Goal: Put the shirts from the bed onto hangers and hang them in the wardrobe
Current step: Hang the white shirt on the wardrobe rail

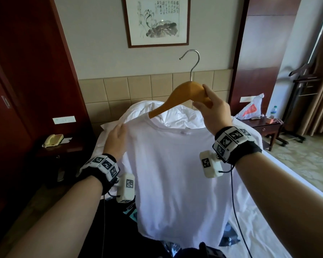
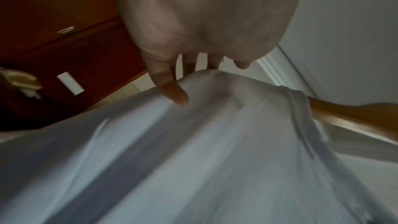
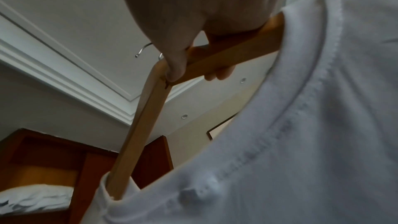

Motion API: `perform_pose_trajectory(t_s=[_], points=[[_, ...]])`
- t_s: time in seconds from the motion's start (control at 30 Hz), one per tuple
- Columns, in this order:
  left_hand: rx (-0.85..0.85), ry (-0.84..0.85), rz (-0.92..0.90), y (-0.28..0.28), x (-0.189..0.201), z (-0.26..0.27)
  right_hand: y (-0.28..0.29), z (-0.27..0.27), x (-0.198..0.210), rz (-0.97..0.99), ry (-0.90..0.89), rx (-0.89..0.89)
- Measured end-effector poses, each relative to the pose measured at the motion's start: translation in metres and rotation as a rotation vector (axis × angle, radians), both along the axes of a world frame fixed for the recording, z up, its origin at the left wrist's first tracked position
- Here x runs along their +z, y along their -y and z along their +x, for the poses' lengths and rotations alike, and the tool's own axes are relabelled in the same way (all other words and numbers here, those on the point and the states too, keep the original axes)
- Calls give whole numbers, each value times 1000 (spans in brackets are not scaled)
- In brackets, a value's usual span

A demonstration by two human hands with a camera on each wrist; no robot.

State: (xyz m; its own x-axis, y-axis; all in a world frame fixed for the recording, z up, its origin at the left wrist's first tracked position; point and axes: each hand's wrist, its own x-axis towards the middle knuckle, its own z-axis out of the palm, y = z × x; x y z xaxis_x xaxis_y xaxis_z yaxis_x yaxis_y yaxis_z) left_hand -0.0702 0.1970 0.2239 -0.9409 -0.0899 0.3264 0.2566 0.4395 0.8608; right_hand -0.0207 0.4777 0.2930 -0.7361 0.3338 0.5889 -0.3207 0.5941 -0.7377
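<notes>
- Right hand fingers curl round wooden hanger — held above the bed.
- Left hand fingers pinch white shirt shoulder — shirt partly on hanger.

The T-shirt hung on the hanger above the bed, a telephone on the left nightstand, a plastic bag on the right.

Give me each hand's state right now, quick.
Left hand: holding the white shirt at its shoulder.
Right hand: gripping the wooden hanger near its neck.
</notes>
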Motion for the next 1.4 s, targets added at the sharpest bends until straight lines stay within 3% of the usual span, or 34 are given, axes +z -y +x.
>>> perform_pose_trajectory(t_s=[0.13, 0.3, 0.43, 0.53, 0.7, 0.8, 1.0, 1.27, 1.4], points=[[8, 116, 183, 6, -2, 0, 7, 8, -1, 19, 12, 3], [181, 71, -152, 26, -1, -1, 5, 22, -2, 65, 11, 34], [218, 110, -198, 46, -3, -9, 4, 30, -9, 53, 46, 54], [155, 38, -267, 40, 1, 1, 11, 34, -21, 42, 60, 62], [-144, -78, -207, -2, 21, 45, 37, 41, -38, 70, 116, 79], [-209, -94, -234, -16, 8, 63, 52, 47, -49, 77, 110, 90], [-113, -225, -218, -12, -34, 89, 63, 64, -80, 33, 170, 146], [-43, -150, -215, -12, -66, 111, 48, 75, -121, 202, 253, 223], [-23, -143, -214, -16, -66, 121, 39, 72, -133, 183, 292, 281]])
